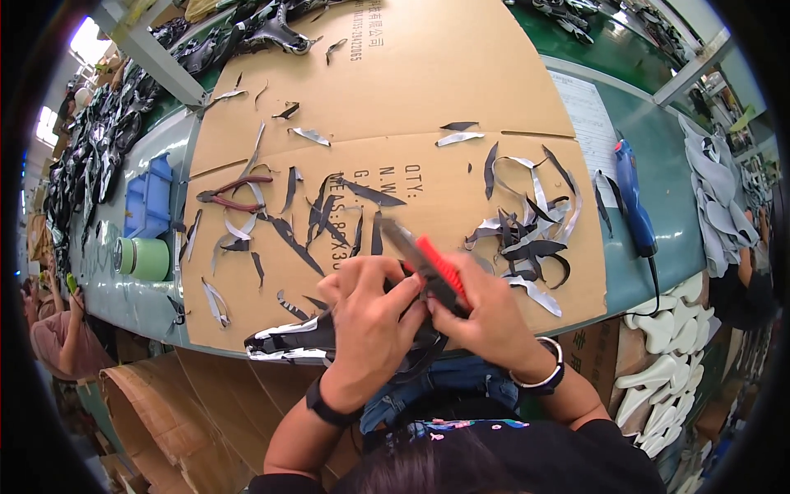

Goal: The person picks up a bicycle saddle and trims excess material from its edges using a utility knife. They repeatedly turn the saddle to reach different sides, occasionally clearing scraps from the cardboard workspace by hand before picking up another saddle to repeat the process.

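Just over the near edge of the tabletop (679, 218), the left hand (370, 317) has its fingers curled and pressed together on a black-and-white shoe piece (296, 339), whose striped end juts out to the left; what its fingertips pinch is hidden. The right hand (494, 317) is closed around a red and black knife (440, 267), its thumb along the handle and the blade, slightly blurred, pointing away from the body. The knife is probably held this way to keep the edge clear of the left hand, and the shoe piece close to the lap to steady it. The shoe piece lies beneath the left hand and to the left of the right one.

Below the right part of the near edge are white foot-shaped pieces (666, 354). A cardboard sheet (461, 82) covers the middle of the tabletop, likely to protect it; black and grey strips (527, 247) are scattered over it. Toward the left edge lie red-handled pliers (247, 179), a green round container (141, 258) and a blue bin (148, 202), seemingly within reach. Toward the right edge rests a blue corded tool (634, 198), with a paper sheet (586, 111) farther back.
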Demonstrator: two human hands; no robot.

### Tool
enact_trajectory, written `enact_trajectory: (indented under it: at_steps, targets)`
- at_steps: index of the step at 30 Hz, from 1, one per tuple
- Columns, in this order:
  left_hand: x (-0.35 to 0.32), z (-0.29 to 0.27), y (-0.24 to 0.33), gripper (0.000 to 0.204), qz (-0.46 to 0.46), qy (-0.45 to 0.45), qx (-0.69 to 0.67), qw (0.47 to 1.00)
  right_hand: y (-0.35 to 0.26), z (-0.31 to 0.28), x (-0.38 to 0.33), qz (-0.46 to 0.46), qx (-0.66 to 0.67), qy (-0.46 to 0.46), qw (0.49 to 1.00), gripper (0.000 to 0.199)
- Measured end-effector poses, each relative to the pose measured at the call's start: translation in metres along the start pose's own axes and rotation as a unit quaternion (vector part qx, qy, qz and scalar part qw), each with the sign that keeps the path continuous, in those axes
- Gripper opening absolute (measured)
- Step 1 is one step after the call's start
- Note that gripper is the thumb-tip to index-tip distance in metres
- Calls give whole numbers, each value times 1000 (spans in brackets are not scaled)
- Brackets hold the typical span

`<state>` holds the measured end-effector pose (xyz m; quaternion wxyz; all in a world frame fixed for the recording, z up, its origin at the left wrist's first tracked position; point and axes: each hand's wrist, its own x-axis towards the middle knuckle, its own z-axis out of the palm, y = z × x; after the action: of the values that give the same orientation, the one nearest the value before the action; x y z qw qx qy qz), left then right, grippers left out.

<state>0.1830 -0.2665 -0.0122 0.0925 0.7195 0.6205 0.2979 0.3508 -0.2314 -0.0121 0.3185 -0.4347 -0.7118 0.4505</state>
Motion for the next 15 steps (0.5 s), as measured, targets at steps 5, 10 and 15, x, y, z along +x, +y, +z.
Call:
enact_trajectory:
  at_steps: [5, 10, 15]
  targets:
    - [-6, 12, -12, 11, -38, 18, -98, 994, 14, -25, -25, -35, -29, 25, 999, 58]
    - [-4, 13, -10, 12, -24, 42, -117, 992, 2, -37, -38, 43, -231, -165, 958, 58]
    - [-8, 9, -20, 8, -85, 113, -232, 962, -6, -23, -65, 104, -202, -165, 960, 58]
